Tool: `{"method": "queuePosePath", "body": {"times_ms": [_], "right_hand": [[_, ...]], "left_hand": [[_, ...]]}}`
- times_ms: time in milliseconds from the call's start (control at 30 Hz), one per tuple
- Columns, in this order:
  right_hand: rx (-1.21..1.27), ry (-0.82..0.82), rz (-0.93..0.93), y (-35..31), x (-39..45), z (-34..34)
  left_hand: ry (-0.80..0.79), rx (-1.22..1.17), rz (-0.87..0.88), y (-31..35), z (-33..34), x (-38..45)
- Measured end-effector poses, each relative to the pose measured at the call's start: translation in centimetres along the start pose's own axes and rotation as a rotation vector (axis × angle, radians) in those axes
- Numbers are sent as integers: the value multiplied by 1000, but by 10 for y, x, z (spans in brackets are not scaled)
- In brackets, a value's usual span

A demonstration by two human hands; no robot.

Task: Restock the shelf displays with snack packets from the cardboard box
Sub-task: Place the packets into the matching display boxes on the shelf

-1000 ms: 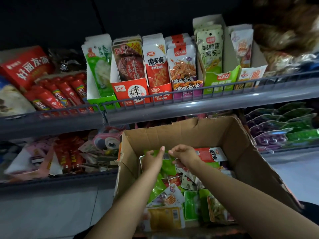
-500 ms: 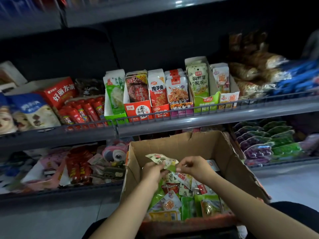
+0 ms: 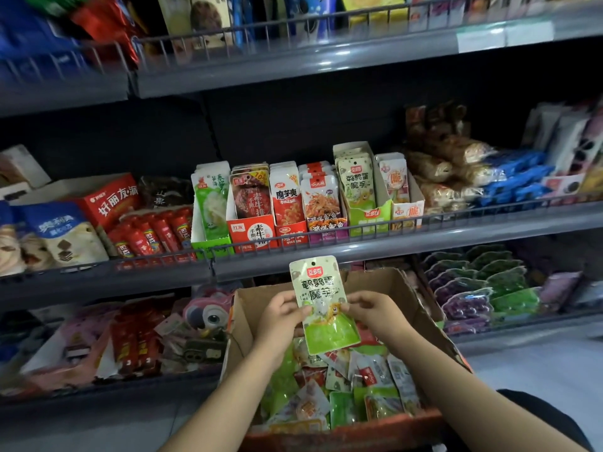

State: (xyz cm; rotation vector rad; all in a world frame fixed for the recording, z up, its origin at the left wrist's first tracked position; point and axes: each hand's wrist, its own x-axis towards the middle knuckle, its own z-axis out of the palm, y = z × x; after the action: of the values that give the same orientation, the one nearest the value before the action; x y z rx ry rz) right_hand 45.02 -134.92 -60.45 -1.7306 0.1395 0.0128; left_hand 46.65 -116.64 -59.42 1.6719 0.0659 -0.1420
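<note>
Green packet [image 3: 321, 305], 1, pinched by 2 hands above cardboard box [image 3: 421, 301]

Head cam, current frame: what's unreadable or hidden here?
- Top shelf goods: cut off by the upper edge and blurred.
- Cardboard box: its near wall runs off the bottom edge; lower packets are buried under the pile.
- Green packet: its side edges are covered by the left hand and right hand.
- Lower-left shelf jumble: too dim and blurred to identify.
</note>
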Motion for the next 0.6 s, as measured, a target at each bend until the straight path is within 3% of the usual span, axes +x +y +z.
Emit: {"method": "queuePosePath", "body": {"times_ms": [233,600], "right_hand": [[118,86,-73,-20,10,-20],[102,283,-207,-52,53,-68]], "left_hand": [[-72,114,78,39,4,23],[-292,-151,-87,135,51,92]]}}
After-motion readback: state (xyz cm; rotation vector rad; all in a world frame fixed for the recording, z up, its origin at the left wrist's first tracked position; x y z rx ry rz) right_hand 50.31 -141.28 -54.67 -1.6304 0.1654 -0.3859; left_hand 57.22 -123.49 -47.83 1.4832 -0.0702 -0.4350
